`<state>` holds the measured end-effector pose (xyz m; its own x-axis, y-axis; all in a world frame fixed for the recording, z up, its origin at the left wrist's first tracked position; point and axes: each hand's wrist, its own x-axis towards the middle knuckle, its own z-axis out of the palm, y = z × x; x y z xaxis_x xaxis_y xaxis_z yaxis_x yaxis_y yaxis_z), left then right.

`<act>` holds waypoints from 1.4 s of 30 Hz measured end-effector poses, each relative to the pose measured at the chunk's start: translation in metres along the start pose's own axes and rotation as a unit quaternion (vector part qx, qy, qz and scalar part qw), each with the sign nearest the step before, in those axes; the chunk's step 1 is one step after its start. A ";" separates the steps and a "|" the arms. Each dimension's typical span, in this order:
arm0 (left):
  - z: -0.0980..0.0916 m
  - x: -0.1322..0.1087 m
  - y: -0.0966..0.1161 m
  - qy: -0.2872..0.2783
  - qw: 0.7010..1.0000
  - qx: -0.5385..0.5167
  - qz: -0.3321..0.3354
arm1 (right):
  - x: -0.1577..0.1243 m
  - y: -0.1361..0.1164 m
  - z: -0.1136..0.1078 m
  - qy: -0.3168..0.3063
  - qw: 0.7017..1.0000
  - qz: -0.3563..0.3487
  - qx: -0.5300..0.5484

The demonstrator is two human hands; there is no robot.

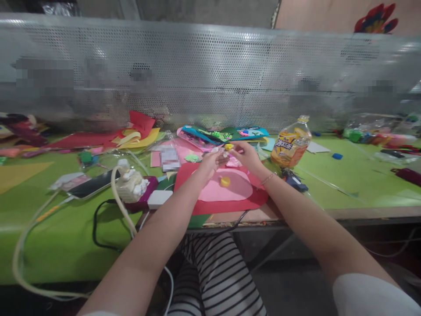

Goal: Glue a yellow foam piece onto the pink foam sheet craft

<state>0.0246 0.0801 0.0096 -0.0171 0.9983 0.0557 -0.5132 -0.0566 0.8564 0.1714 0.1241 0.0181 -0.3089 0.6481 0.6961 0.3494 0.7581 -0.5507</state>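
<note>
My left hand (213,161) and my right hand (246,154) meet above the far edge of a red sheet (184,193). A small yellow lump (228,147), soft like modelling clay, sits between their fingertips; the fingers of both hands are closed on it. Something pale shows by the left fingers, too small to make out. Below the hands, a pink rounded cut-out (210,189) lies on the red sheet. Another yellow lump (225,181) rests on this pink shape. Bright pink material (233,162) shows just under the right hand.
An orange drink bottle (292,144) stands right of my right hand, a dark object (294,181) before it. On the left are a power strip (140,193), a phone (95,184) and looping cables. Colourful craft pieces (223,134) lie behind, before a perforated metal screen (204,66).
</note>
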 end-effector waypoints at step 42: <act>-0.001 -0.004 -0.007 -0.162 0.984 0.070 0.024 | -0.001 0.000 0.004 -0.093 0.995 0.043 -0.006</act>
<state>0.0269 0.0768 0.0031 0.2475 0.9388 0.2398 -0.3952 -0.1281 0.9096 0.1682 0.1239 0.0159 -0.4348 0.7137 0.5491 0.3918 0.6990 -0.5983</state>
